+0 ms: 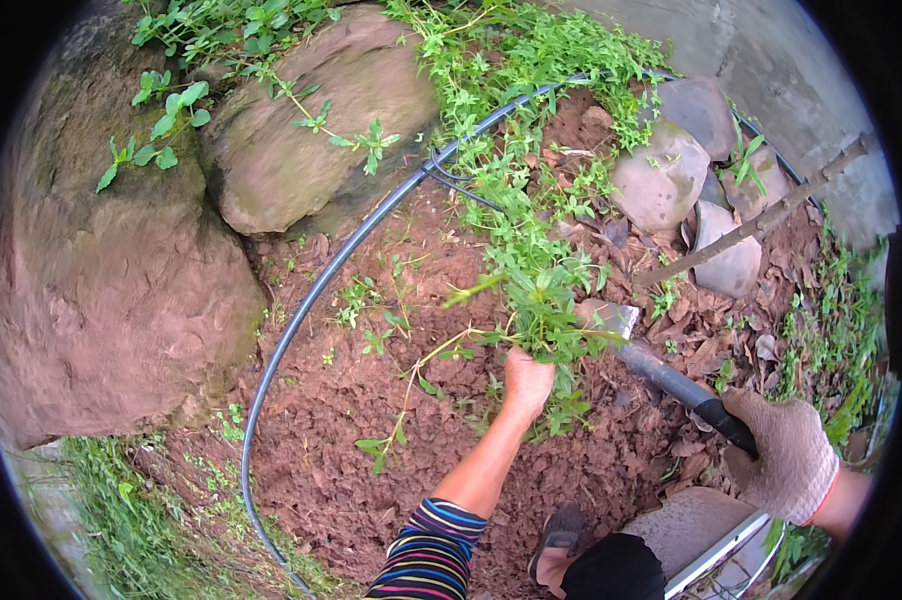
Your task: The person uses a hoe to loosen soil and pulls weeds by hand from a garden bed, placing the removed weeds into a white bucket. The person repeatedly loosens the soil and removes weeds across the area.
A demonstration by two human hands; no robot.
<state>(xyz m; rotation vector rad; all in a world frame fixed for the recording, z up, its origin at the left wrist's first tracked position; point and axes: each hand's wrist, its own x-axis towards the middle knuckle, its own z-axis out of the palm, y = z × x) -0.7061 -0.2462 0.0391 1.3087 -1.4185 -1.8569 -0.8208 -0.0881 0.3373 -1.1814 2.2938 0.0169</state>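
Observation:
My bare left hand [527,384] is closed around the stems of a clump of leafy green weeds [545,319] over reddish-brown soil [323,427]. One long weed stem trails out to the left of the fist. In a knitted work glove, my right hand [785,454] grips the black handle end of a short-handled digging tool [668,381]. Its metal blade [612,316] lies close to the right of the clump, partly covered by leaves, so its full shape cannot be made out.
A black hose [331,277] curves across the soil, beside large boulders [121,300] on the left. A bare stick [766,219] slants over flat stones [661,176] and dry leaves. A concrete wall [803,82] stands behind. My shod foot [562,529] is at the bottom.

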